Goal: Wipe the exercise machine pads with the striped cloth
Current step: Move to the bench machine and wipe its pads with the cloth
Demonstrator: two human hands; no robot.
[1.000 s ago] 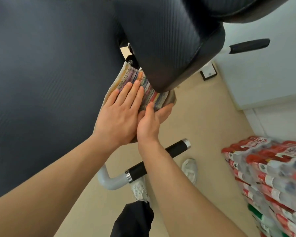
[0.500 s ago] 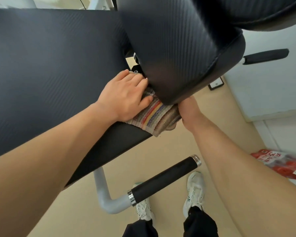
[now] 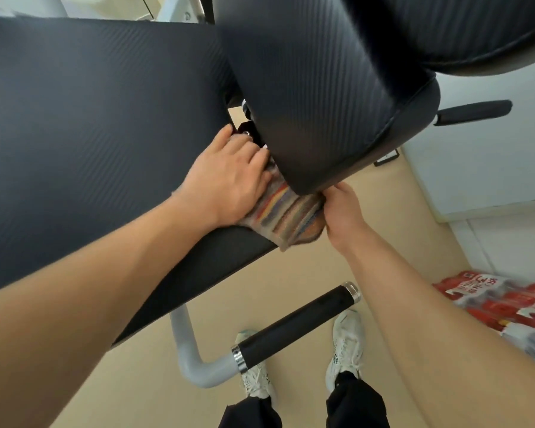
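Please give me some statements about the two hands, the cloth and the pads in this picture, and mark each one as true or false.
1. The left hand lies flat on top of the striped cloth. True.
2. The striped cloth lies on the floor beside the shoes. False: it sits at the corner of the flat pad, under the edge of the raised pad.
3. The right hand is at the cloth's right end, below the raised pad. True.
4. The right hand grips the black handle. False: the black handle is lower, with no hand on it.
5. The pads are red. False: both are black.
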